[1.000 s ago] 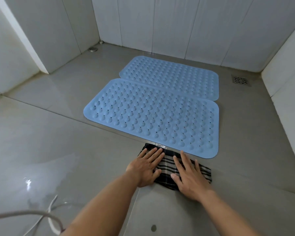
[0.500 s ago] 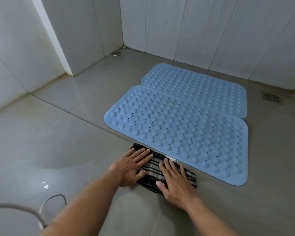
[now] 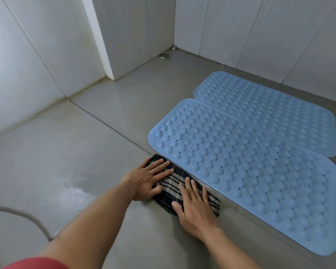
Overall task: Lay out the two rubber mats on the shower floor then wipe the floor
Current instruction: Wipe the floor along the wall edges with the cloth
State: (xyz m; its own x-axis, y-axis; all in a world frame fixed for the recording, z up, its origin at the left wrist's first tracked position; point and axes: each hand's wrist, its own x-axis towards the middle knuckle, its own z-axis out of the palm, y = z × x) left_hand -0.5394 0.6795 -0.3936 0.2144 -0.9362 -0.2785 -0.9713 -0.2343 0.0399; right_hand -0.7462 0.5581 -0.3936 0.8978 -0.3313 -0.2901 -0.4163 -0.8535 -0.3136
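We've got the left hand (image 3: 145, 180) palm down on the cloth (image 3: 170, 184), fingers straight & spread over its far-left end, thumb lying along the near edge. It grips nothing. The right hand (image 3: 194, 208) lies the same way on the near-right end, flat, w/ fingers straight & pointing toward the mats, so it rests on the cloth rather than pinching it.

The cloth is dark w/ pale stripes, folded into a strip. It lies flat on the floor (image 3: 76, 152), just beside the long near edge of the near mat (image 3: 250, 181). We can't tell if cloth & mat touch.

The near mat is blue, knobbed & perforated, and lies flat. The far mat (image 3: 270, 117), same sort, lies flat behind it. Their long edges meet, w/ the far one offset to the right, close to the back wall.

Further out, a shiny wet patch (image 3: 76, 189) sits on the grey tiles left of the left forearm. A grey hose (image 3: 23, 214) curves in at lower left. A round drain (image 3: 164, 55) sits near the far corner, w/ a small metal fitting (image 3: 174, 48) right in the corner itself. White wall tiles (image 3: 47, 55) stand all round. A red sleeve (image 3: 37, 264) shows at the bottom edge.
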